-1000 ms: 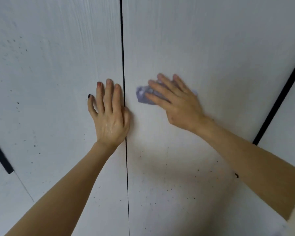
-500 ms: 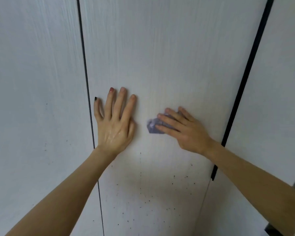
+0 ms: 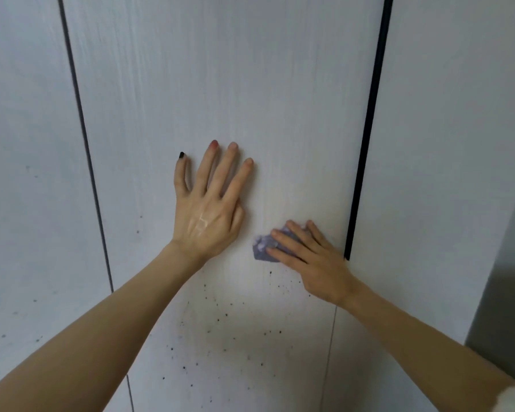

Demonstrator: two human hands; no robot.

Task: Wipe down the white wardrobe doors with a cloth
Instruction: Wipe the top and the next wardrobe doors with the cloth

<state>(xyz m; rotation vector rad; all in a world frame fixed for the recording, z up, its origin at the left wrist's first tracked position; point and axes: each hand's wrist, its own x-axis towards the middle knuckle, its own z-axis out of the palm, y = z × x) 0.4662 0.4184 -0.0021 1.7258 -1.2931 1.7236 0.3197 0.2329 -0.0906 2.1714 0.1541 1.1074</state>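
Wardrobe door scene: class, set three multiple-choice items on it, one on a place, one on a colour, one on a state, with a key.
1. Where are the dark specks thickest?
A. below the hands
B. above the hands
C. on the far right panel

2. What colour is the cloth?
A. red
B. purple
C. green

3. How does the left hand lie?
A. in a fist
B. gripping the cloth
C. flat, fingers spread

Key: A, the specks cluster low on the door; B, purple shows under the right hand; C, its fingers lie straight on the door.

The wardrobe door (image 3: 220, 84) is matt white with a fine vertical grain, possibly laminate, speckled with dark spots low down. The cloth (image 3: 263, 248) looks soft, crumpled lilac fabric.
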